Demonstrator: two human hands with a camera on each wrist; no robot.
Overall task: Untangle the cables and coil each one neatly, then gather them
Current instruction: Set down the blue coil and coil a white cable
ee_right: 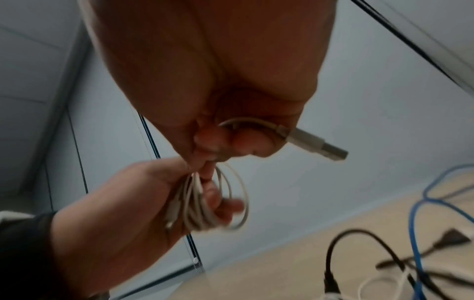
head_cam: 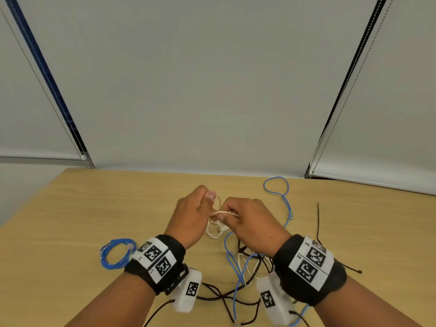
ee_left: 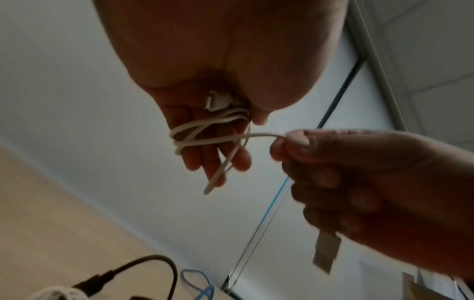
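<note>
Both hands are raised over the wooden table [head_cam: 94, 208]. My left hand [head_cam: 192, 213] holds a small coil of white USB cable [head_cam: 215, 228], its loops wound round the fingers [ee_left: 205, 156] with one small plug [ee_left: 212, 100] against the palm. My right hand [head_cam: 250, 220] pinches the free end of that cable [ee_left: 266, 135] beside the coil; its USB-A plug [ee_right: 320, 145] sticks out below the curled fingers. A coiled blue cable [head_cam: 116, 254] lies at left. A loose blue cable [head_cam: 284, 201] and black cables [head_cam: 221, 296] tangle on the table below my wrists.
Another white cable [head_cam: 243, 267] lies within the tangle. A thin black cable [head_cam: 318, 220] runs along the right side. Grey roller blinds [head_cam: 212, 79] with bead chains hang behind the table's far edge.
</note>
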